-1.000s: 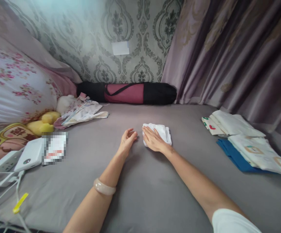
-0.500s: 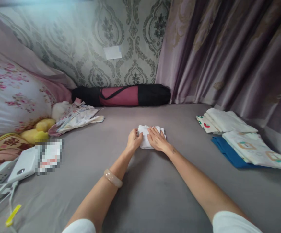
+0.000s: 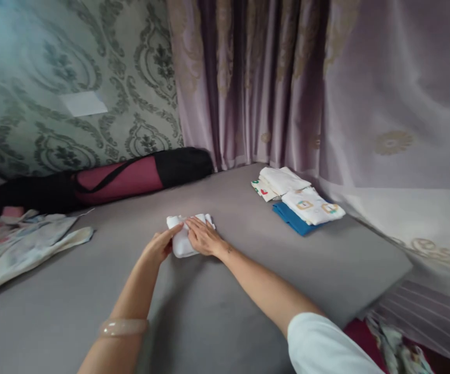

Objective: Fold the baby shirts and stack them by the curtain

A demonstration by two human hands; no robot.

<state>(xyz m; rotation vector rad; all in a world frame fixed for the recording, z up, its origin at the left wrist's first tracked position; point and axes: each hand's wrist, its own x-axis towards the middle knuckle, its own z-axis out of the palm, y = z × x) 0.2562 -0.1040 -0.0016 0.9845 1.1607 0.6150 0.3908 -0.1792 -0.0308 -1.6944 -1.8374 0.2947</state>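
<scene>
A small white folded cloth (image 3: 185,242) is on the grey bed sheet in the middle of the head view. My left hand (image 3: 160,244) pinches its left edge, thumb on top and the other fingers curled low at the side, partly hidden. Across the top and right part of the cloth lies my right hand (image 3: 204,236), palm down with fingers stretched out. A pale bangle (image 3: 124,327) circles my left forearm.
Folded clothes lie to the right: a white one (image 3: 285,179), a printed white one (image 3: 312,206) and a blue one (image 3: 295,219). A black and maroon long bag (image 3: 119,179) lines the wall. Crumpled clothes (image 3: 26,246) sit at left. The bed's edge (image 3: 384,293) runs along the right.
The view has swung to the right. My left hand has shifted from lying along the cloth's left side to gripping that edge, with the thumb over it. My right hand still rests on top.
</scene>
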